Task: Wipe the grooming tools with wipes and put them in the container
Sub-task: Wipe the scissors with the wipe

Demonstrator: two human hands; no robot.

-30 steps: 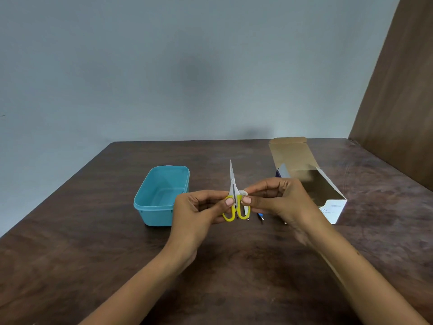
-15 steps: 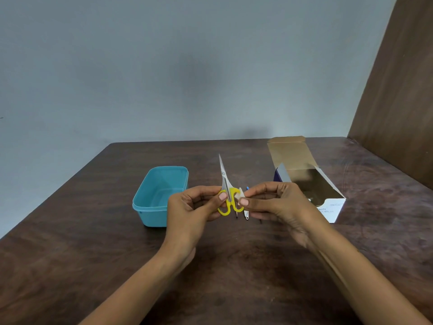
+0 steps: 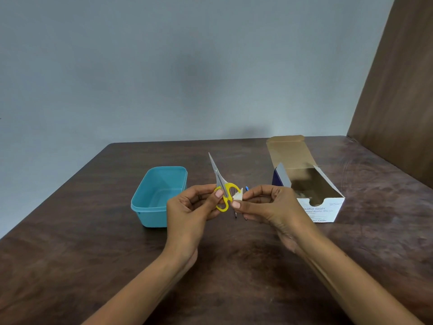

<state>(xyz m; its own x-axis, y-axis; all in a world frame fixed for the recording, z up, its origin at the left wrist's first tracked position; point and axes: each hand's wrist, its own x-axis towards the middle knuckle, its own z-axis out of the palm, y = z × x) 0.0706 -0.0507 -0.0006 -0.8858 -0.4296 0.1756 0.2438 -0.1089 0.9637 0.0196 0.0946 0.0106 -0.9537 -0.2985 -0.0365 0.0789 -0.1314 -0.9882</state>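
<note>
Left hand [image 3: 192, 207] pinches scissors [image 3: 222, 186] at the yellow handles, blades pointing away; right hand [image 3: 264, 205] pinches wipe [image 3: 237, 195] against a loop. Risk — thin pinch slips, scissors drop short of container [image 3: 159, 195], left of grip.

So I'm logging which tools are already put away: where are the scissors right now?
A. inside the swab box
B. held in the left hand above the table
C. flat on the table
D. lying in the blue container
B: the left hand grips the yellow handles of the scissors, blades pointing up, while the right hand pinches a wipe against them; the container is beside the hand, apart.
</note>
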